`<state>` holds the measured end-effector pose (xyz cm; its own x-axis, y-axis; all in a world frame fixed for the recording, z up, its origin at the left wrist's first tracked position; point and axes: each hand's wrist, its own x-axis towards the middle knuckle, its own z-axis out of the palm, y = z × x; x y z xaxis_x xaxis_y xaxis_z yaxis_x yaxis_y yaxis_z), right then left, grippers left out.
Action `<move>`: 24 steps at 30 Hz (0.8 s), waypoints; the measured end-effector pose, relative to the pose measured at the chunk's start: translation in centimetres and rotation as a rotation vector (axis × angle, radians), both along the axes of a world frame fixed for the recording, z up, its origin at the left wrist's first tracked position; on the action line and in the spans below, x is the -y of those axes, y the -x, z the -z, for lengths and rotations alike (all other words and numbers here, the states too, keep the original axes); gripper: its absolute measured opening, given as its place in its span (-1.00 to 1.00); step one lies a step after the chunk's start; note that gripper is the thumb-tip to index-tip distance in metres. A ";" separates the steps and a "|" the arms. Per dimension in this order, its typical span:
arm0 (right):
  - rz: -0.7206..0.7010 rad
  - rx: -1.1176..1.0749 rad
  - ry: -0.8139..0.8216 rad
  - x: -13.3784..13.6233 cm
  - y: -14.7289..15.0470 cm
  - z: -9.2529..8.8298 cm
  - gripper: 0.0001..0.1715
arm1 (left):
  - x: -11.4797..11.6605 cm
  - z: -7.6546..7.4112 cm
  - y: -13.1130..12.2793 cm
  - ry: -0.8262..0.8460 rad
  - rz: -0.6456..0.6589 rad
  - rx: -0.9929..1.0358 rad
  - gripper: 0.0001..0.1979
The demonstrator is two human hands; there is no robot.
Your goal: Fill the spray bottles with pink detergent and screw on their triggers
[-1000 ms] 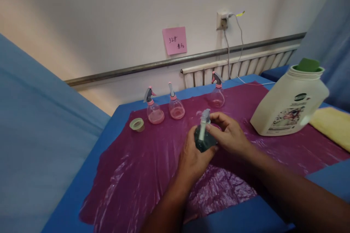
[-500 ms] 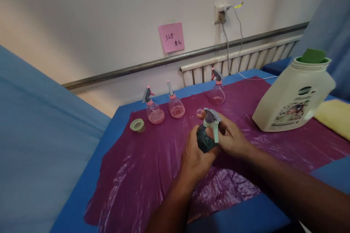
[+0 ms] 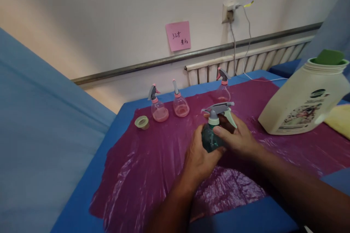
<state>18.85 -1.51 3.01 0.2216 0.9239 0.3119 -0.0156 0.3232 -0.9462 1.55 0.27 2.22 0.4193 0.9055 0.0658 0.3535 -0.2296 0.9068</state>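
My left hand [image 3: 197, 157] is wrapped around the body of a small dark green spray bottle [image 3: 210, 139], held upright above the purple plastic sheet [image 3: 147, 174]. With the thumb at its pale collar and the fingers behind, my right hand [image 3: 242, 137] grips the grey spray head [image 3: 217, 109]. The head's pale green trigger points right. Beyond my hands stand three clear spray bottles with pink liquid: one bottle [image 3: 160, 114] at left, another bottle [image 3: 181, 108] beside it, and a third bottle [image 3: 223, 93] partly hidden behind the green one's head.
A small pale green cup [image 3: 142, 122] sits left on the sheet. At right stands a large cream jug [image 3: 295, 105] with a green piece [image 3: 329, 57] in its mouth; a yellow cloth [image 3: 339, 120] lies behind. Blue curtain [image 3: 41, 134] hangs left. Cables run from a wall socket [image 3: 228, 12].
The spray head has turned on the green bottle: its trigger pointed toward me and now points right. My right thumb has moved onto the collar. The whole view has shifted slightly.
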 end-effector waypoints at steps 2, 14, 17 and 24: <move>0.048 -0.025 0.014 -0.2 0.2 0.1 -0.46 | 0.0 0.0 0.0 0.000 -0.003 0.006 -0.20; 0.216 -0.197 -0.108 0.5 -1.6 -1.2 -0.66 | -0.5 1.3 0.2 -0.008 0.008 -0.069 -0.16; 0.268 -0.213 -0.244 0.9 -2.6 -2.4 -0.72 | -0.3 1.5 0.1 -0.061 -0.029 -0.060 -0.13; 0.300 -0.343 -0.356 1.2 -4.2 -4.1 -0.68 | -0.4 1.7 0.0 -0.128 -0.038 -0.026 -0.07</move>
